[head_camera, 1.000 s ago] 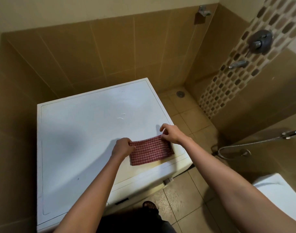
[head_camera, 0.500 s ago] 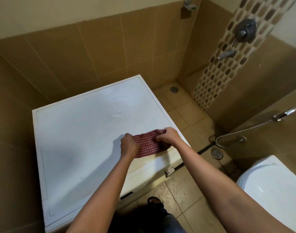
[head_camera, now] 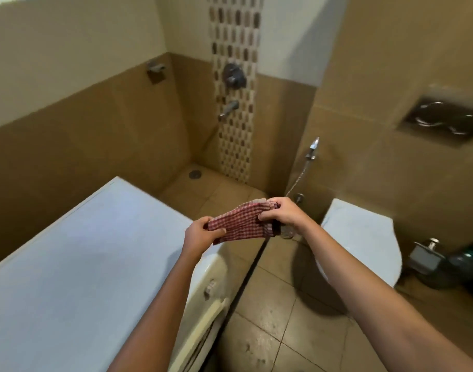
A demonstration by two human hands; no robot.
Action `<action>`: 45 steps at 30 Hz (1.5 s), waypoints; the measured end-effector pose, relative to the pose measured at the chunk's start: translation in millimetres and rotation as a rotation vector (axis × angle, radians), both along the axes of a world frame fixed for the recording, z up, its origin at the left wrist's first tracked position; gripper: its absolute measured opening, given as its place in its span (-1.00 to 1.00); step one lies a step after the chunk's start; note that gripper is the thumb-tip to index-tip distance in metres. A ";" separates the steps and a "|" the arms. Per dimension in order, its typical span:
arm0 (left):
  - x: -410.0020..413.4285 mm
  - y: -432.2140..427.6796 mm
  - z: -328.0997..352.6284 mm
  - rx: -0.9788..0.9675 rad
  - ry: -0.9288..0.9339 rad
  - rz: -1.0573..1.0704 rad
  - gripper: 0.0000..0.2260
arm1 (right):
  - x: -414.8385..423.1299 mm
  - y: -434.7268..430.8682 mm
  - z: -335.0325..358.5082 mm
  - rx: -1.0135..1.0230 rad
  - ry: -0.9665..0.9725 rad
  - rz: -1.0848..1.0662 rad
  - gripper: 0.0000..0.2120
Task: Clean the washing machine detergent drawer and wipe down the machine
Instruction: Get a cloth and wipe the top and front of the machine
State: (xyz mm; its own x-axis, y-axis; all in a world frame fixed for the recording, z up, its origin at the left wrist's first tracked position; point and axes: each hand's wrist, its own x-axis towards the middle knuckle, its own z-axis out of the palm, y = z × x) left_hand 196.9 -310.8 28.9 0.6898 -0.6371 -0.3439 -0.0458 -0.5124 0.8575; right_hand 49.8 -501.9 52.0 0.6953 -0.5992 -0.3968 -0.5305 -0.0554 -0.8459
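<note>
A red checked cloth (head_camera: 240, 224), folded, hangs in the air between my two hands, just past the front right corner of the white washing machine (head_camera: 77, 264). My left hand (head_camera: 200, 233) pinches its near left end. My right hand (head_camera: 282, 213) grips its far right end. The machine's flat top fills the lower left of the view, and its front face (head_camera: 203, 304) slopes away below my left forearm. The detergent drawer is not distinguishable.
A white toilet (head_camera: 364, 237) stands at the right, with a hand sprayer hose (head_camera: 305, 167) on the wall beside it. A shower tap (head_camera: 230, 108) and mixer are on the tiled back wall. A floor drain (head_camera: 287, 232) lies under the cloth.
Both hands have lifted the cloth off the machine's top and carried it right, past the machine's corner. The view has swung right toward the toilet.
</note>
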 end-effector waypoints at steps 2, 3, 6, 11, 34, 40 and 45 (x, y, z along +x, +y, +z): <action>-27.9 -34.8 10.9 -0.031 0.132 -0.144 -0.78 | -48.8 -23.1 17.9 0.099 -0.072 -0.107 -0.83; -44.8 -53.4 16.5 -0.056 0.219 -0.203 -0.74 | -74.3 -34.3 26.2 0.160 -0.112 -0.174 -0.85; -114.6 -109.7 33.7 -0.130 0.465 -0.332 -0.80 | -159.4 -67.7 41.3 0.354 -0.199 -0.371 -0.87; -261.8 -211.7 46.9 -0.131 0.558 -0.461 -0.83 | -330.5 -121.2 52.5 0.455 -0.334 -0.621 -0.82; -868.7 -502.6 57.8 -0.132 0.295 -1.443 -0.69 | -864.8 -254.6 46.2 0.277 -0.613 -1.291 -0.78; -937.3 -597.1 59.2 -0.141 0.295 -1.161 -0.80 | -949.0 -357.5 36.9 0.381 -0.664 -1.484 -0.77; -970.3 -683.4 51.2 -0.090 0.308 -1.068 -0.85 | -999.0 -441.2 53.2 0.395 -0.846 -1.656 -0.71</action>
